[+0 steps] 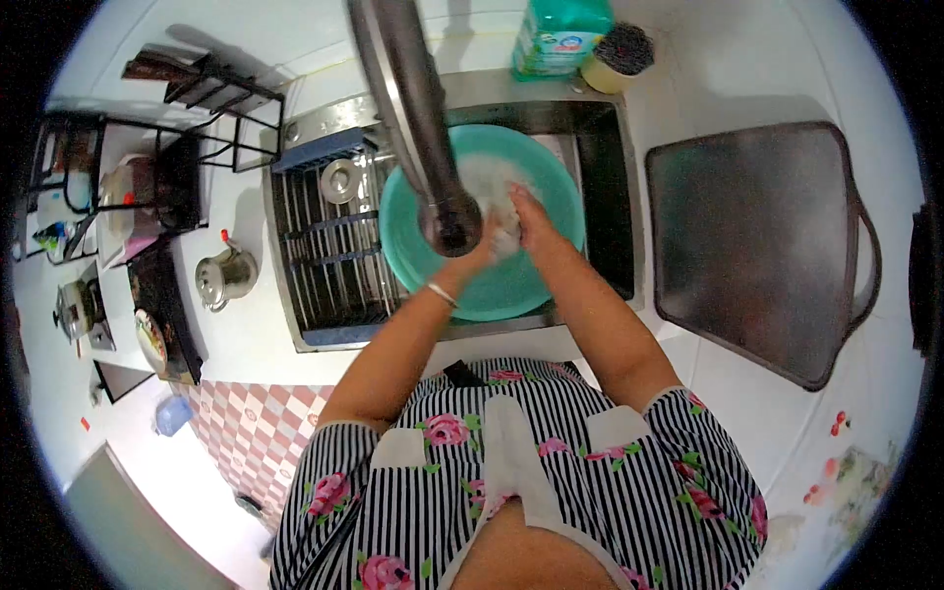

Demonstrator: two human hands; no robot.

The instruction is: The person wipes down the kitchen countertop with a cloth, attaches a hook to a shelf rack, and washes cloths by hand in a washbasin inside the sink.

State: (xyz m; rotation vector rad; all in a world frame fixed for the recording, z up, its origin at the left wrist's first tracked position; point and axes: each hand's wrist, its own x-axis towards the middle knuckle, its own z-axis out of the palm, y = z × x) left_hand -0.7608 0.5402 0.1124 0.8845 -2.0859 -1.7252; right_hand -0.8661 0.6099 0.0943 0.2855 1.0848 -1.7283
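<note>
A green basin (pixel 408 272) sits in the sink, and both hands are inside it. My right hand (pixel 531 216) is curled, its fingers bent against a whitish, wet-looking mass (pixel 506 234) that is too blurred to name. Beside it, my left hand (pixel 480 252) presses in from the other side, its fingers smeared by motion and partly behind the tap. Cloudy white shows in the basin just beyond the hands. The dark tap (pixel 408 108) hangs over the basin and hides part of its left side.
A dish rack (pixel 324 258) with a small metal lid (pixel 341 182) lies across the sink's left. A green bottle (pixel 560 39) and a scrubber (pixel 621 54) stand behind. A dark tray (pixel 752 251) is at right; a metal pot (pixel 228 275) stands left.
</note>
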